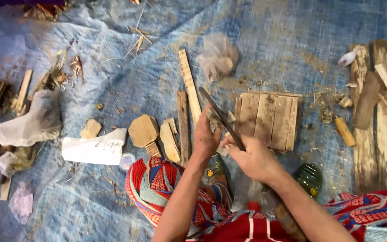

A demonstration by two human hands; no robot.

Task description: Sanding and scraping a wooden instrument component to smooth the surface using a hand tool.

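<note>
Wood scrap (214,118), pinched in the left hand (205,139) at frame centre, meets a long blade (220,117) gripped by the right hand (252,157); a slatted panel (268,120) lies at three o'clock. A slip could likely nick the left fingers.

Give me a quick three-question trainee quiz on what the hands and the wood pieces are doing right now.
1. True or false: the right hand holds a long blade.
2. Which lies just beyond the hands? A) a square board of joined slats B) a metal bucket C) a coiled rope
3. Fill in: the left hand holds a small piece of ____ against the blade.

Key
1. True; its grip is closed on the blade.
2. A, the slat board on the blue tarp.
3. Wood; the wood piece sits at the left fingertips.
</note>
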